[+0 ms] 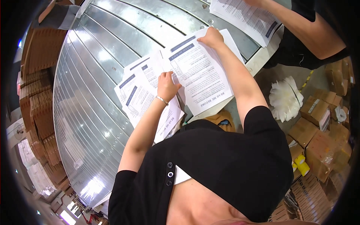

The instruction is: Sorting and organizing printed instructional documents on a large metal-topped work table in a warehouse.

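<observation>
Your left hand (167, 85) pinched a printed sheet (200, 71) edge | right hand (212, 37) flat, fingers spread on its corner | risk: fanned leaflets (140, 95) could slide across the metal table (101, 48)

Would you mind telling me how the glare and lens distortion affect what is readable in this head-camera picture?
In the head view, overhead light glares off the ribbed metal table, brightest near its lower end; the fisheye bends the table's ribs and blackens the corners; the printed sheets under the left hand and right hand are evenly lit and fairly sharp.
</observation>
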Action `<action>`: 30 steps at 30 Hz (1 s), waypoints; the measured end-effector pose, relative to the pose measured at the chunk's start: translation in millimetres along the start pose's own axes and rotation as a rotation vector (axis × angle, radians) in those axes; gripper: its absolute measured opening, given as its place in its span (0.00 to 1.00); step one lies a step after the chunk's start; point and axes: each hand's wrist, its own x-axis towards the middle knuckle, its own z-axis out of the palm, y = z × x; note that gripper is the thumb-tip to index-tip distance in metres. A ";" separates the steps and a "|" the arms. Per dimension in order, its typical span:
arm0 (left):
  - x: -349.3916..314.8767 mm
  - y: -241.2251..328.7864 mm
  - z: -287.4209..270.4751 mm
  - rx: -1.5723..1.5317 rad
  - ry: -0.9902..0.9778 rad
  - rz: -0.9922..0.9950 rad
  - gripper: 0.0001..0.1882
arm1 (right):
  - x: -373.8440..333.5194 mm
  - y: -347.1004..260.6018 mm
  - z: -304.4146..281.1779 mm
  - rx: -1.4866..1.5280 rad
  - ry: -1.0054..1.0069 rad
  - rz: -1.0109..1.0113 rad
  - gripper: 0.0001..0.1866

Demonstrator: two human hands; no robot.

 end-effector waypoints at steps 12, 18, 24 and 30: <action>5.5 16.9 -1.8 0.083 0.118 -0.045 0.41 | -48.9 9.8 -4.4 0.203 0.114 -0.466 0.05; 78.2 42.9 -18.3 -0.037 0.265 0.188 0.35 | -68.7 8.3 -10.4 0.307 0.166 -0.496 0.06; 128.6 21.6 -2.4 -0.056 -0.135 0.088 0.11 | -56.0 30.1 -27.6 0.402 0.205 -0.367 0.21; 138.2 23.9 -9.4 -0.166 -0.236 0.053 0.12 | -55.5 91.7 -37.5 0.408 0.032 -0.042 0.18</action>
